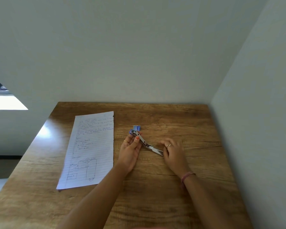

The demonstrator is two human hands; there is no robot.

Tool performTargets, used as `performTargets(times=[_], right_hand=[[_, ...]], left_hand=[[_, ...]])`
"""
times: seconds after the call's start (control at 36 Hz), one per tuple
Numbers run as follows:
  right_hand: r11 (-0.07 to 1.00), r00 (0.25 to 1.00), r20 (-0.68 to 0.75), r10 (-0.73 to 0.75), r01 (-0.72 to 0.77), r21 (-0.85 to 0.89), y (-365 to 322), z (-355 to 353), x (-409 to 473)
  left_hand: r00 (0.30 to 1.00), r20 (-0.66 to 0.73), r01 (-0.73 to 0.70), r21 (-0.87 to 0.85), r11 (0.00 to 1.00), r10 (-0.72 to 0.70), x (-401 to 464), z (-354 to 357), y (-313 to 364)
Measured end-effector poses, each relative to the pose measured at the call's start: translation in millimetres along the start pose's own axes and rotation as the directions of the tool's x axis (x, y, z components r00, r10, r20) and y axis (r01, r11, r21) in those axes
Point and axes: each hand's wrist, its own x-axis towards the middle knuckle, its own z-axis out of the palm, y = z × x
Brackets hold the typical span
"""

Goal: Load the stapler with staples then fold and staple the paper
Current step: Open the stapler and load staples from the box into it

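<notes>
Fingers (133,140) of the left hand (129,153) curl round the far end of the stapler (146,144), the thumb, its nail painted orange, pressed on the metal arm. A gold ring shows on one finger of this hand. The right hand (172,152) lies over the near end of the stapler, knuckles up, its fingers bent down onto the metal tip; whether they pinch it or merely rest on it cannot be told, since the back of the hand hides the contact. A ring shows on this hand too, and a pink band circles the right wrist.

The stapler is swung open, its two metal arms spread from a hinge at the middle, running diagonally from far left to near right just above the table (172,204). Its blue end sits at the far left, close against a small blue staple box (137,128) that lies on the table just beyond it.

Left of the hands, apart from them, a lined paper (91,151) lies flat and unfolded on the table, lengthwise away from the person, bearing handwriting and a hand-drawn flow diagram. The table is wood-grained and set into a corner between two pale walls. A window shows at the far left.
</notes>
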Motion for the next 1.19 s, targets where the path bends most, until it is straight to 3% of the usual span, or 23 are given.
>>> performTargets(times=[0.14,0.31,0.44,0.89,1.03,1.19], right_hand=[[0.993,0.991,0.123,0.044,-0.057,0.102,-9,-12,16],[0.94,0.986,0.132,-0.102,0.052,0.338,-47,-19,43],[0.949,0.986,0.06,-0.154,0.131,0.288,-63,-9,56],[0.983,0.973,0.148,-0.18,0.17,0.074,-82,-12,62],[0.974,0.968,0.122,-0.219,0.225,-0.035,-85,-14,60],[0.977,0.973,0.108,-0.202,0.207,-0.04,-81,-12,57]], left_hand=[[1.0,0.02,0.009,0.022,1.0,-0.009,0,3,1],[0.994,0.11,0.014,0.076,0.997,-0.022,0,4,3],[0.99,0.132,0.042,0.025,0.999,-0.045,2,-4,5],[0.982,0.181,0.063,-0.048,0.997,-0.054,11,-14,6],[0.982,0.175,0.071,-0.023,0.997,-0.066,8,-13,8],[0.987,0.153,0.064,-0.037,0.997,-0.057,6,-11,7]])
